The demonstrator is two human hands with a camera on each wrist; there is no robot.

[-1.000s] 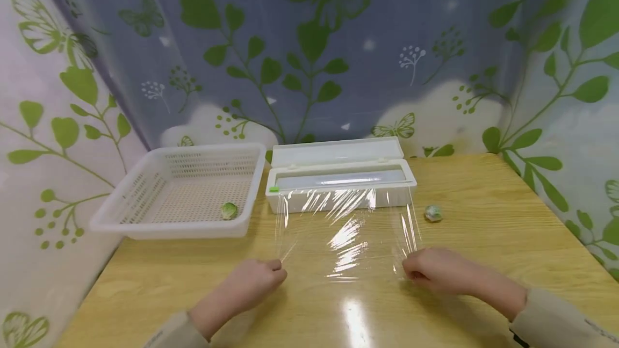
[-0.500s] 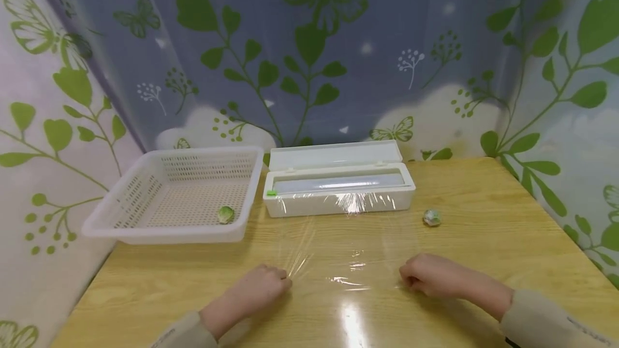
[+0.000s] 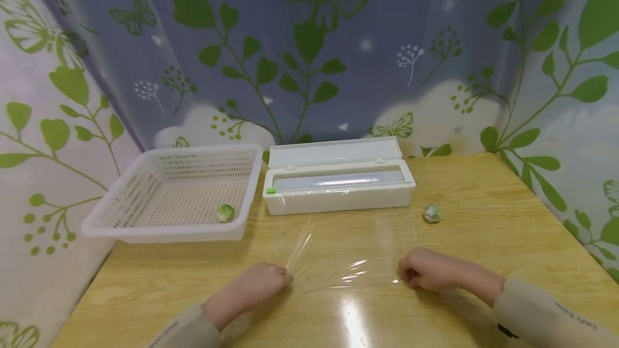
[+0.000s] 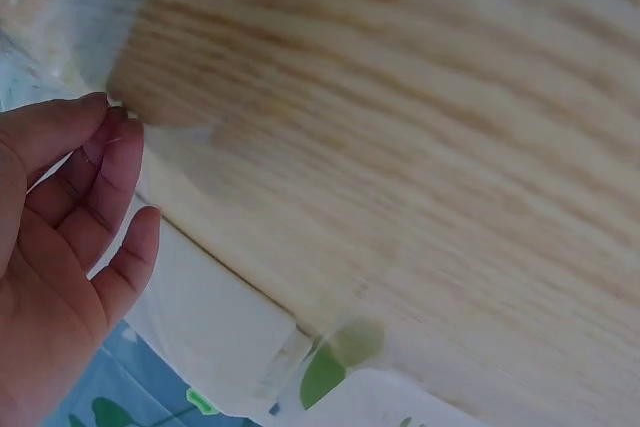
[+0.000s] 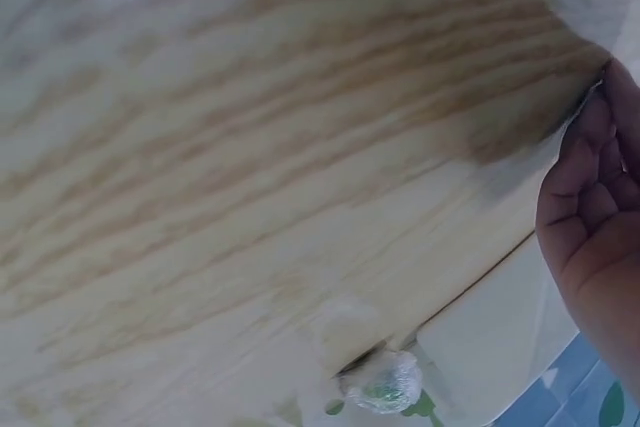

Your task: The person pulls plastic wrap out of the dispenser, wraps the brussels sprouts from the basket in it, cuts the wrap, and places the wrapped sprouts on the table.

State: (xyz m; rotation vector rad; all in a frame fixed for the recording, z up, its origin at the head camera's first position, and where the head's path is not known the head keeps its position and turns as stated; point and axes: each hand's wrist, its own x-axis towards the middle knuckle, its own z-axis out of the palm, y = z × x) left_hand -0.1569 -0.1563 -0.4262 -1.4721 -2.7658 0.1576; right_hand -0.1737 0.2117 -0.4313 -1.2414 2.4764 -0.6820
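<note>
A sheet of clear plastic wrap (image 3: 355, 270) runs from a white wrap dispenser box (image 3: 338, 201) toward me, low over the table. My left hand (image 3: 256, 284) pinches its near left corner between thumb and fingertips, as the left wrist view shows. At the near right corner my right hand (image 3: 432, 270) pinches the film, fingers curled. Inside the box, whose lid (image 3: 336, 152) stands up at the back, lies the roll (image 3: 338, 180). A small green Brussels sprout wrapped in film (image 3: 431, 214) lies right of the box; it shows in the right wrist view too.
A white perforated basket (image 3: 164, 232) stands at the back left, with one bare Brussels sprout (image 3: 225, 212) in its near right corner. A green slider (image 3: 271, 190) sits at the box's left end. Patterned curtains enclose the wooden table (image 3: 483, 219) behind and at both sides.
Both hands have come slightly closer together, still holding the film. Its glare has faded and it looks lower and slacker. The head view has shifted a little.
</note>
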